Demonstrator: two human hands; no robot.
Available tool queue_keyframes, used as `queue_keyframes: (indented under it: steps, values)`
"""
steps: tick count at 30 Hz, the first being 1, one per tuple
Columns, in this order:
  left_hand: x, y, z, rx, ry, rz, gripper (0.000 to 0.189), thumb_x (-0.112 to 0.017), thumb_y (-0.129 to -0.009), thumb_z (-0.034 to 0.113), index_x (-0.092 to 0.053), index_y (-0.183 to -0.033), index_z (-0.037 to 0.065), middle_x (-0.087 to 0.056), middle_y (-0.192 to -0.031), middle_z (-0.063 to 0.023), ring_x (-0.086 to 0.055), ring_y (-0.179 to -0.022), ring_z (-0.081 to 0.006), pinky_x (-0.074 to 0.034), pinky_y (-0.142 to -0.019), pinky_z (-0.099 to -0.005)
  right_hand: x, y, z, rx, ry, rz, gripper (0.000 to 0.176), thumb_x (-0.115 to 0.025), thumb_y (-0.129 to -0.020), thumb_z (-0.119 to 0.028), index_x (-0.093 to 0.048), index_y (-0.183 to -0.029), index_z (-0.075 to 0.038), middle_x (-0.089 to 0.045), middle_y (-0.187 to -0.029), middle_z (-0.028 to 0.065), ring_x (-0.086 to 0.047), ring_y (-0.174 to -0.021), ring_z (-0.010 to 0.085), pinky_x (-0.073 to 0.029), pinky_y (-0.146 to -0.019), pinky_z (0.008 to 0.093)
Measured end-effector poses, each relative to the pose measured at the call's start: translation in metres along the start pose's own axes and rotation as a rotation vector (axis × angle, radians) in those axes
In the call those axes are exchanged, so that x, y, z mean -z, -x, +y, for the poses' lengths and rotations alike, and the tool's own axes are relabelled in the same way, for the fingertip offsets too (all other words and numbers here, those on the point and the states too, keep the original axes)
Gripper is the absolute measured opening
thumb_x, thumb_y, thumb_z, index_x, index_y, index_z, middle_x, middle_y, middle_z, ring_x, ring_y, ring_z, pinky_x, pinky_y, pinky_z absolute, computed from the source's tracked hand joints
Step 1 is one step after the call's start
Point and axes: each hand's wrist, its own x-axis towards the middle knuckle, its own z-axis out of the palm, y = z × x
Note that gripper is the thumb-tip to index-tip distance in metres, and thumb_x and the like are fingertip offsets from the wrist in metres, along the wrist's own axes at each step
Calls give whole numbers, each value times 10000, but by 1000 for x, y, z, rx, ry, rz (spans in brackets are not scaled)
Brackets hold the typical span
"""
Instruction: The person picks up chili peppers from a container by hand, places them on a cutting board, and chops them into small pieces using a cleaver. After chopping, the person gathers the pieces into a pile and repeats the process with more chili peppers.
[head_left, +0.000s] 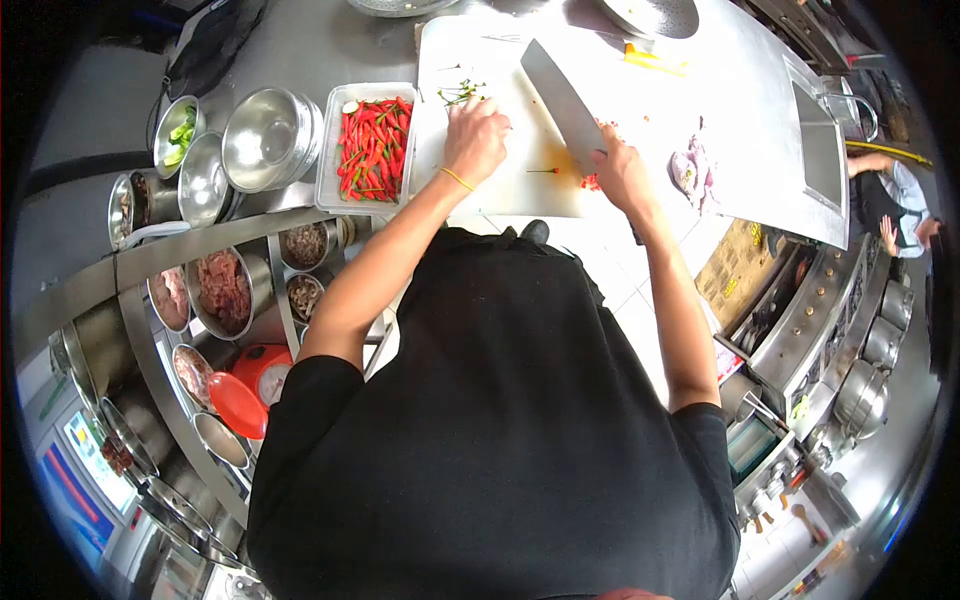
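Right hand [622, 172]: fingers wrapped tight round the handle of the cleaver [560, 100]. The blade is raised and slants toward the far edge of the cutting board [500, 195].

Left hand [476, 138]: knuckles up, fingers curled down on the board near its left edge. Cannot tell whether anything is pinned under them.

Chopped red bits [592, 183] lie just by the right hand near the board's front edge; green stems [462, 93] lie beyond the left hand.

Risks, judged:
- The broad blade and the left fingers are close together, so a stray fingertip could be nicked.
- Glossy round chillies may roll under the edge.
- Juice could make the handle slick.
- The board sits on smooth steel and could creep.

Materials:
- Board: white plastic, matte, stained orange.
- Cleaver: flat rectangular steel, dull grey.
- Tray [325, 190]: clear plastic, touching the board's left edge, holding whole chillies [372, 148], slender, waxy, red with green stalks.
- Steel bowls [268, 135]: round, polished, stacked left of the tray.
- Counter [740, 120]: brushed steel, with purple peelings [690, 165] toward its right edge.
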Motion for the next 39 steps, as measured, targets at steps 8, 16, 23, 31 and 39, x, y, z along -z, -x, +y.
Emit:
queue_keyframes:
  steps: [8,16,23,31,39]
  values:
    - [-27,34,48,-42,230,-172,118,-643,-732,40,-651,-849,43,-593,-848,-84,-577,-858,-262,-431,-754,-384,3,21,-15,-42,42,-51,270,-536,-891,-114,-425,-1093,26,-615,-834,321,-599,-844,492,-461,-727,548]
    - [-56,26,59,-3,317,-77,61,-602,-750,13,-650,-786,24,-608,-832,-119,-580,-849,-298,-449,-798,-397,3,38,-36,-38,37,-78,222,-515,-869,-43,-397,-1040,36,-606,-793,328,-599,-807,493,-453,-695,563]
    - [-57,25,60,-22,367,24,75,-604,-717,-20,-630,-769,28,-592,-801,-120,-574,-813,-306,-449,-772,-407,-22,17,-18,-20,-11,40,240,-551,-857,-55,-421,-1031,47,-606,-762,315,-610,-774,472,-464,-666,538]
    - [-20,-11,-10,32,64,81,103,-563,-673,-49,-579,-719,42,-567,-809,-119,-560,-858,-297,-423,-766,-402,16,8,0,58,10,38,341,-534,-887,-115,-466,-1203,-6,-628,-817,294,-609,-821,473,-470,-683,514]
    - [115,40,-74,465,187,518,76,-623,-797,44,-656,-802,-24,-616,-724,-158,-601,-671,-325,-464,-626,-380,6,44,9,27,-71,-71,354,-528,-900,-98,-448,-1228,11,-619,-841,314,-617,-843,464,-476,-688,511]
